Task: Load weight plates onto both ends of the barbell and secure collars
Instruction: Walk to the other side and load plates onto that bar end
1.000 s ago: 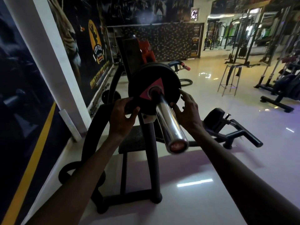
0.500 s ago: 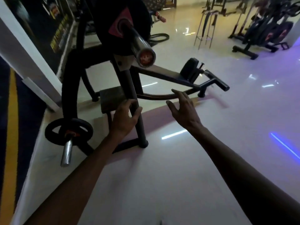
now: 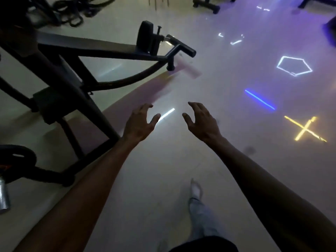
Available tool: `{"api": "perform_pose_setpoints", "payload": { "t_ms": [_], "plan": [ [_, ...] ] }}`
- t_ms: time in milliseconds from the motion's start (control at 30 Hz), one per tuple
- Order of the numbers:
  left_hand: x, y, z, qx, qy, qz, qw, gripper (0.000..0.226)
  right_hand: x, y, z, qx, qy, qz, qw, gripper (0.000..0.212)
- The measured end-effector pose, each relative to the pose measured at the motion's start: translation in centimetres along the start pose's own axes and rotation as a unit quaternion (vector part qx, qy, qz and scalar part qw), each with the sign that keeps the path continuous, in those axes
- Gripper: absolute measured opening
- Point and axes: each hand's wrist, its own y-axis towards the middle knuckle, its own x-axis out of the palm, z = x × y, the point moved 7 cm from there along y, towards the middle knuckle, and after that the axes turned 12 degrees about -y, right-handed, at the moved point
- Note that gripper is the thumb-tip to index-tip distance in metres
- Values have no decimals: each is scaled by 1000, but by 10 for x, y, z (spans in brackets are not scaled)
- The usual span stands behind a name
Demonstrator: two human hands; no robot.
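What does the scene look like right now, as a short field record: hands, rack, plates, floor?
left hand: open, fingers spread, holds nothing
right hand: open, fingers loosely curved, holds nothing
black steel rack frame: left of both hands, untouched
small black round weight plate: low at the left edge, on a silver sleeve
glossy pale floor: reflects white pentagon, blue line and yellow cross lights
loaded barbell end: not in view
collar: none visible

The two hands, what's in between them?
Only bare shiny floor with a white light streak reflected on it lies between the left hand and right hand, seen from the head view.
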Motion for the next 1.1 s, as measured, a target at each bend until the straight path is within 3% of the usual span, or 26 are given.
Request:
{"api": "perform_pose_setpoints", "payload": {
  "t_ms": [233,600,1100],
  "plan": [
    [96,130,55,-9,29,-44,999,56,-1,94,130,73,-28,-1,997,53],
    [203,358,136,18,38,-64,997,56,-4,297,269,110,-64,1,992,56],
    [310,755,192,99,73,-122,985,64,-10,653,438,125,-89,-4,988,61]
  ]
}}
